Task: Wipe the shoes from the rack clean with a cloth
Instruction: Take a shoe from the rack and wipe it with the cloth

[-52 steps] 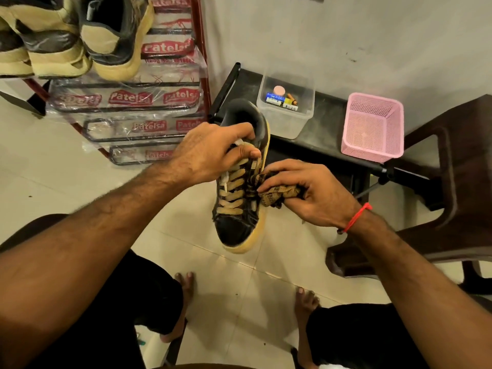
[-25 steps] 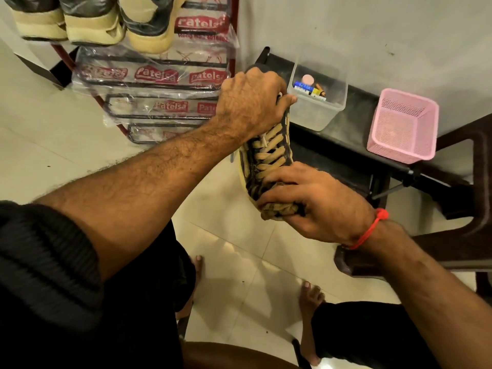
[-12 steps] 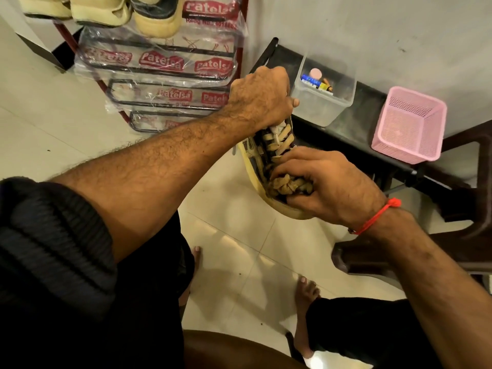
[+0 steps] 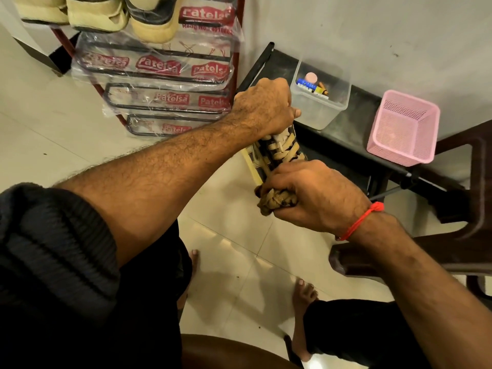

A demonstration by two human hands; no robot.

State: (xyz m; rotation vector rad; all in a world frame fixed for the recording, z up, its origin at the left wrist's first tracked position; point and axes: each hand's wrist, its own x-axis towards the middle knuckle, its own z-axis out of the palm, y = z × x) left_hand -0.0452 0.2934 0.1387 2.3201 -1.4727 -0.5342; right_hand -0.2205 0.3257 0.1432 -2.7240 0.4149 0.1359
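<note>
A black shoe (image 4: 279, 151) with tan laces and a cream sole hangs in the air in front of me, toe pointing down towards me. My left hand (image 4: 263, 109) grips its heel end from above. My right hand (image 4: 312, 194) holds a bunched tan and black patterned cloth (image 4: 275, 201) pressed against the toe end, which it hides. Several more shoes (image 4: 106, 14) with cream soles sit on the top tier of the red shoe rack (image 4: 165, 83) at the upper left.
A dark low table (image 4: 354, 134) against the wall carries a clear plastic box (image 4: 319, 102) with batteries and a pink mesh basket (image 4: 404, 129). A brown plastic chair (image 4: 458, 225) stands at the right. My bare feet rest on the tiled floor (image 4: 231, 246).
The shoe has tipped so its toe points down towards me. My right hand has slid the cloth from the laces down over the toe. The left hand keeps its grip on the heel.
</note>
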